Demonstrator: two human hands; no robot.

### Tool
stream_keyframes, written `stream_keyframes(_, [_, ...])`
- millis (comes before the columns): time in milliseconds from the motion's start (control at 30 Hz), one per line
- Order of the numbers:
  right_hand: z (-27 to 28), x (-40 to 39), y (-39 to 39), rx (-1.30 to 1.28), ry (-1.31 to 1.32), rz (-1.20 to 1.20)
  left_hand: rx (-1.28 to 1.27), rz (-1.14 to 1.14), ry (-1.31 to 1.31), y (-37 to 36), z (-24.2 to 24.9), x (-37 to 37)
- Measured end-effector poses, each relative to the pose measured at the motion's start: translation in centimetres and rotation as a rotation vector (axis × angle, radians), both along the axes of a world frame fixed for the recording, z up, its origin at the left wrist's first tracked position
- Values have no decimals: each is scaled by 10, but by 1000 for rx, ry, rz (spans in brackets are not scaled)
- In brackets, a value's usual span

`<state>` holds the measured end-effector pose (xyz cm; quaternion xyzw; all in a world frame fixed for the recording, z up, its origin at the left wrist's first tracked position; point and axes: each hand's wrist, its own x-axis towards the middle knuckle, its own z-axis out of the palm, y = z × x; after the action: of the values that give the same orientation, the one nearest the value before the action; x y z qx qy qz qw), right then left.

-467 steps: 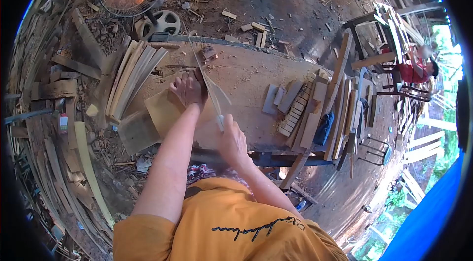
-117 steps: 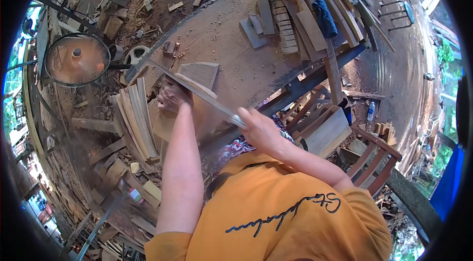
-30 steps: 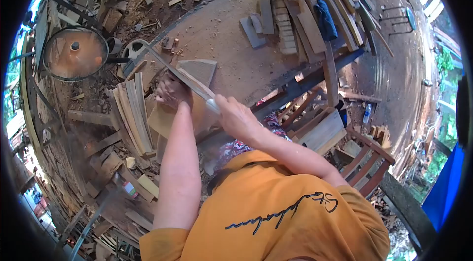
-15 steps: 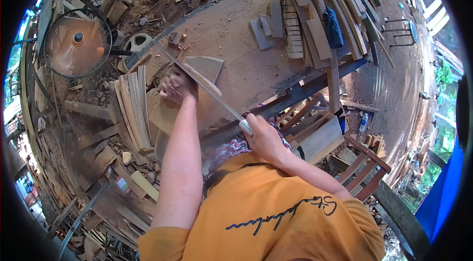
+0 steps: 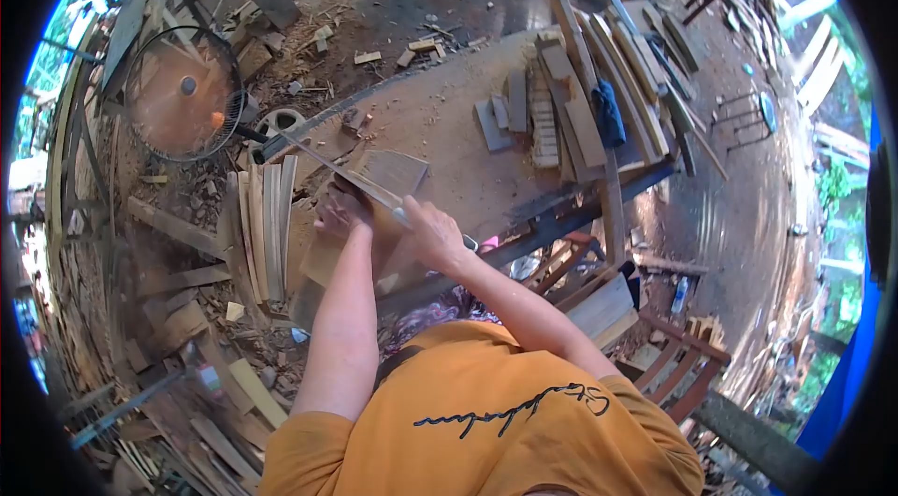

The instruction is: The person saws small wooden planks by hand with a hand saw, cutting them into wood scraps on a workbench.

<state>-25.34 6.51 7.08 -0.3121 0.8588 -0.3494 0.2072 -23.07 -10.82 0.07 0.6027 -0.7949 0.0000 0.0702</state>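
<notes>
My right hand (image 5: 435, 232) is wrapped round the pale handle of a handsaw (image 5: 323, 161), seen nearly edge-on, its long thin blade slanting away to the upper left. Under and beside the blade lies a wooden board (image 5: 398, 168) with an angled end, at the near left end of the workbench (image 5: 468, 140). Left of the blade, my left hand (image 5: 342, 212) presses down on the wood with curled fingers, close to the saw; its fingertips are partly hidden.
A round fan (image 5: 187, 86) stands left of the bench, beside upright curved slats (image 5: 271, 225). Long wooden pieces (image 5: 571, 103) and a blue cloth (image 5: 609, 114) lie at the bench's right end. A slatted chair (image 5: 678, 370) is behind on the right. Offcuts litter the ground.
My right hand has pushed the saw forward, up and left along its line, closer to my left hand. My left hand stays on the wood. The whole view has shifted with my head.
</notes>
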Motion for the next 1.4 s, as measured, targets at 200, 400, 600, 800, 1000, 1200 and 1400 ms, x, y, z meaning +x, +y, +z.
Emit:
stream_keyframes(200, [3,-8,-5,65,23,17,202,100,-59,-15,-14,-1])
stream_keyframes(400, [32,-5,27,66,40,67,153,139,-86,-6,-6,-8])
stream_keyframes(600, [54,2,75,226,2,74,100,102,-82,-5,-16,-4])
stream_keyframes(800, [7,-19,-4,88,5,130,25,87,-128,-6,-29,-1])
stream_keyframes(1000, [56,-5,93,144,-92,111,19,94,-66,-4,-18,-3])
stream_keyframes(1200, [10,-19,15,72,-10,106,-56,63,-131,-8,-50,4])
stream_keyframes(1400, [43,-11,31,139,-59,117,-3,24,48,3,-5,-12])
